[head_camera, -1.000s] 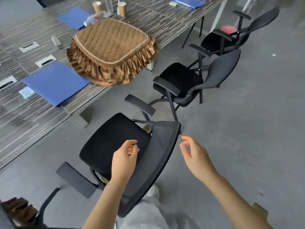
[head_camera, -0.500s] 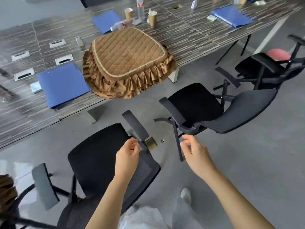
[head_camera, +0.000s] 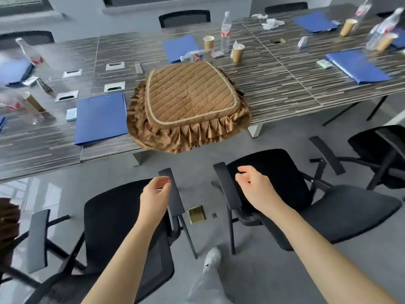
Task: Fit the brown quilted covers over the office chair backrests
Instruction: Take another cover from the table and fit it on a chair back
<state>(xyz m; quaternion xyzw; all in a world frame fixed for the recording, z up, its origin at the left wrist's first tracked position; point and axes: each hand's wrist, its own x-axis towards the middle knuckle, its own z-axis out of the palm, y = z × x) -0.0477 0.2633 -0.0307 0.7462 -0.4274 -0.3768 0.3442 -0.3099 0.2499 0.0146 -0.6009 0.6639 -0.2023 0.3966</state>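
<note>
A stack of brown quilted covers (head_camera: 188, 106) with ruffled edges lies on the striped table's (head_camera: 285, 88) front edge, overhanging it. Below me stands a black mesh office chair (head_camera: 114, 218), its backrest (head_camera: 153, 266) nearest to me. A second black chair (head_camera: 278, 176) stands to its right, backrest (head_camera: 348, 211) tilted low. My left hand (head_camera: 155, 196) hovers open over the first chair's right armrest, holding nothing. Above the second chair's left armrest, my right hand (head_camera: 256, 187) is open with loosely curled fingers and empty. Brown ruffled fabric (head_camera: 7, 224) shows at the left edge.
Blue folders (head_camera: 100, 117), paper cups (head_camera: 237, 52), water bottles (head_camera: 225, 31) and cable ports litter the table. A third black chair (head_camera: 381, 154) stands at the right. A brass floor socket (head_camera: 196, 214) sits between the two near chairs. My foot (head_camera: 211, 260) is on the grey floor.
My view has swung up and toward the table, so the covers now lie straight ahead. Both hands have moved forward, from over the near chair's backrest to above the armrests.
</note>
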